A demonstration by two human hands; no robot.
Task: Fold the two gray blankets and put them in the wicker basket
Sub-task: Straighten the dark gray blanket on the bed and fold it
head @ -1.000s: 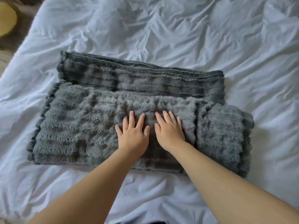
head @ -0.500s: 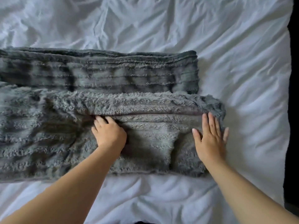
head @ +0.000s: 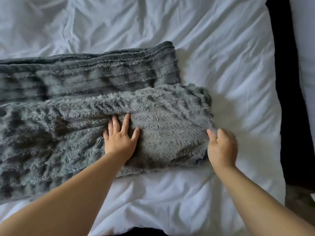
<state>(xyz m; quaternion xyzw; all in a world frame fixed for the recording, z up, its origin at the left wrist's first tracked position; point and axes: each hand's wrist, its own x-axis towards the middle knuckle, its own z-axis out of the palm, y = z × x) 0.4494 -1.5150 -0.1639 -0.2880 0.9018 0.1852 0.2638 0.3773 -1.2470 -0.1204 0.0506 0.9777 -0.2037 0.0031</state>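
Two gray blankets lie on the bed (head: 230, 65), side by side and touching. The far blanket (head: 88, 77) is folded into a long flat band. The near blanket (head: 167, 138) lies in front of it, thicker and rumpled, its right end towards the bed's edge. We see no wicker basket in this view.

The left hand (head: 120, 139) lies flat on the near blanket, fingers straight and spread, pressing the pile down. The right hand (head: 222, 148) sits at that blanket's right edge with fingers curled downward. It is blurred, and we cannot tell whether it pinches the edge or only touches it.

We judge the cloth to be soft, limp and fairly light, with a shaggy pile that clings to itself and will not slide much over the bed. It holds no shape, so loose layers will sag and shift when lifted. We would take it at the right end, catching all layers together at both corners, and bring them over toward the left hand, which pins the crease.
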